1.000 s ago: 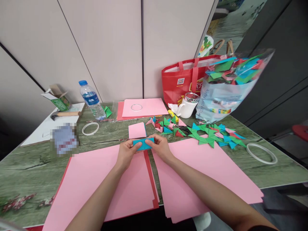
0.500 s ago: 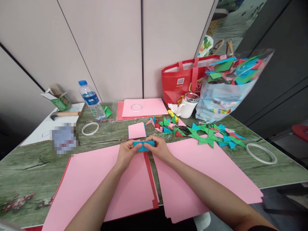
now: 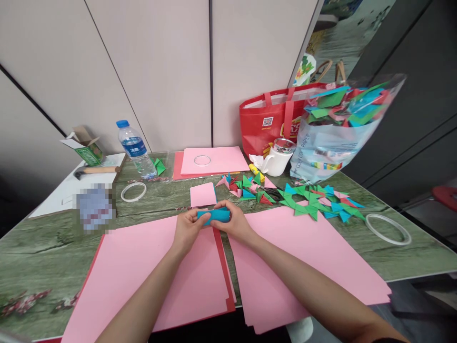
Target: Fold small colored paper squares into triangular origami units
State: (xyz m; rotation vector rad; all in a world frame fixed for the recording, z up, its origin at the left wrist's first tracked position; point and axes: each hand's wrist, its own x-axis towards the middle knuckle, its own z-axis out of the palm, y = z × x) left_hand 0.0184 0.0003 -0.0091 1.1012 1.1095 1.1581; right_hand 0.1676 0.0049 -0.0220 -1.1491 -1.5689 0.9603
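Note:
Between my two hands is a small folded piece of blue paper (image 3: pixel 214 216), held just above the near sheets. My left hand (image 3: pixel 186 228) pinches its left end, thumb on the near face. On its right end my right hand (image 3: pixel 233 221) is closed, with the thumb low along the near edge and the fingers behind. A stack of small square pink papers (image 3: pixel 203 195) lies just beyond. Large pink sheets (image 3: pixel 171 267) lie under my left forearm, and more pink sheets (image 3: pixel 278 267) are under the right one.
Folded paper pieces (image 3: pixel 250 186) and star-like paper rings (image 3: pixel 310 202) lie to the right. Behind them stand a white mug (image 3: pixel 280 157), a red bag (image 3: pixel 257 126) and a plastic bag (image 3: pixel 324 147). On the left are a water bottle (image 3: pixel 136 150), a hammer (image 3: pixel 98 169) and a tape roll (image 3: pixel 134 192).
My right thumb has slid down and left along the blue paper, and my right fingers have lifted slightly at its far edge. The left hand keeps its pinch.

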